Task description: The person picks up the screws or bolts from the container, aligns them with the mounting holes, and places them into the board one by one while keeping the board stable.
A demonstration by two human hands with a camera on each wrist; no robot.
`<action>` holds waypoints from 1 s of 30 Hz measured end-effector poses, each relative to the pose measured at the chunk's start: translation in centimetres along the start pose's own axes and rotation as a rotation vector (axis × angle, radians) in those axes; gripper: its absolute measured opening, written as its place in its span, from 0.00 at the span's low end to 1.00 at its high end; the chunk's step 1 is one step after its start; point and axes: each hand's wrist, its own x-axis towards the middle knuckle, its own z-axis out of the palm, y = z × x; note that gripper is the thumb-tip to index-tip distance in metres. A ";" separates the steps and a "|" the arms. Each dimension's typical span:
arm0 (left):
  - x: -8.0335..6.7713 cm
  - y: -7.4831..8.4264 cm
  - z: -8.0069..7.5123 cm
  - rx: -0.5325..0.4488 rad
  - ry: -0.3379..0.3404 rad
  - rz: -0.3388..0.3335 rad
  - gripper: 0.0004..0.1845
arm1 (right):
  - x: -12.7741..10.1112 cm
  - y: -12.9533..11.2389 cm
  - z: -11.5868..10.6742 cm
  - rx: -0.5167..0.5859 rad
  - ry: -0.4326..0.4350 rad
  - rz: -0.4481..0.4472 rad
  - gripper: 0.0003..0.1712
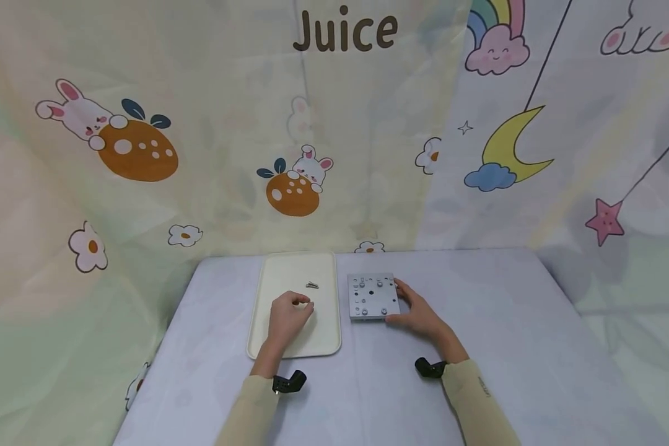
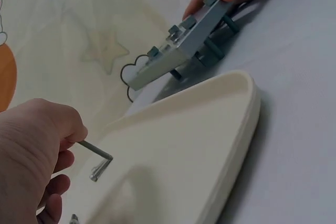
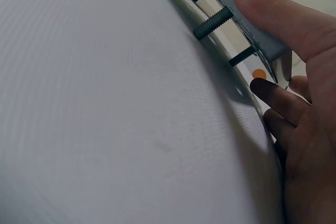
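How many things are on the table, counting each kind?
Trays: 1, the cream tray
Metal plates: 1, the grey metal plate
Hex keys: 1, the hex key in the left hand
Loose screws in the tray: at least 1, the loose screw
Total: at least 4

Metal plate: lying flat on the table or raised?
Raised: the metal plate stands on bolts through it, gripped at its edge by the right hand.

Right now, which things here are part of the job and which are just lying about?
In use: hex key pinched by left hand; metal plate with screws, held by right hand; tray.
Lying about: loose screws on tray.
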 end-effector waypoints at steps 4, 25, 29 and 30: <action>1.0 1.2 0.4 0.000 -0.028 0.043 0.03 | 0.0 0.1 0.2 0.000 -0.004 0.012 0.68; 4.8 5.6 4.1 0.056 -0.210 0.070 0.06 | 0.0 0.0 -0.1 0.000 0.013 0.009 0.67; 5.0 6.2 4.6 0.046 -0.228 0.062 0.05 | 0.1 0.1 -0.1 -0.012 0.009 0.008 0.68; 5.1 6.3 4.8 0.043 -0.236 0.063 0.05 | 0.1 0.1 -0.2 -0.017 0.008 0.013 0.68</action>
